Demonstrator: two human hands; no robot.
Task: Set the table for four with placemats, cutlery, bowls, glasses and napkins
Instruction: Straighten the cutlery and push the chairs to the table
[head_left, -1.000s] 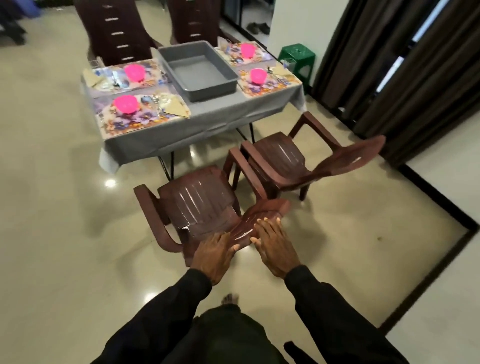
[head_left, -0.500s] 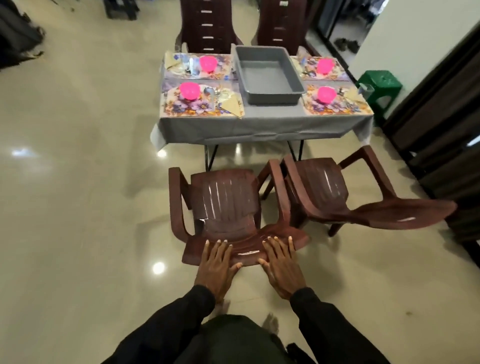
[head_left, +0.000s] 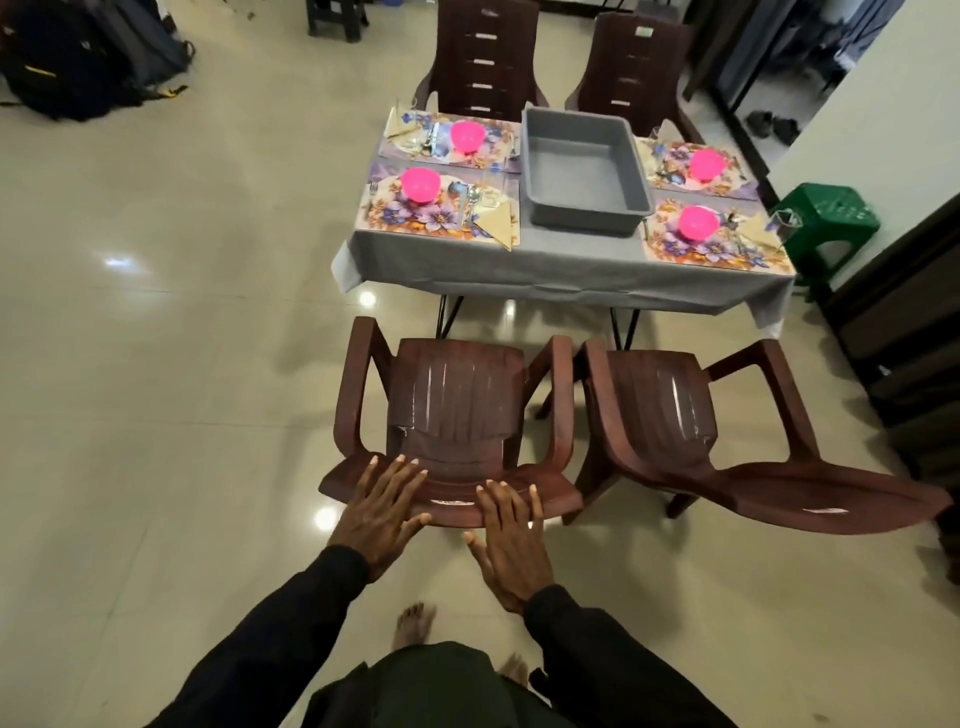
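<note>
left hand (head_left: 382, 512) and right hand (head_left: 511, 540) lie flat, fingers straight and spread, on the back of the brown chair (head_left: 457, 410) at the table's (head_left: 571, 265) near edge. each table corner carries a placemat (head_left: 415, 218) with a pink bowl (head_left: 420, 184); a grey tub (head_left: 584, 171) sits mid-table.

Head-camera view of person: long black sleeves cover both arms, left sleeve (head_left: 291, 623) and right sleeve (head_left: 597, 654), plain matte fabric, softly creased, cuffs ending at wrists. Left hand (head_left: 382, 512), right hand (head_left: 511, 540) bare. Dark olive-tinged garment (head_left: 431, 686) bunches in loose folds at waist. Left foot (head_left: 413, 623) bare, toes showing; right foot (head_left: 514, 667) bare, mostly hidden under garment.
</note>
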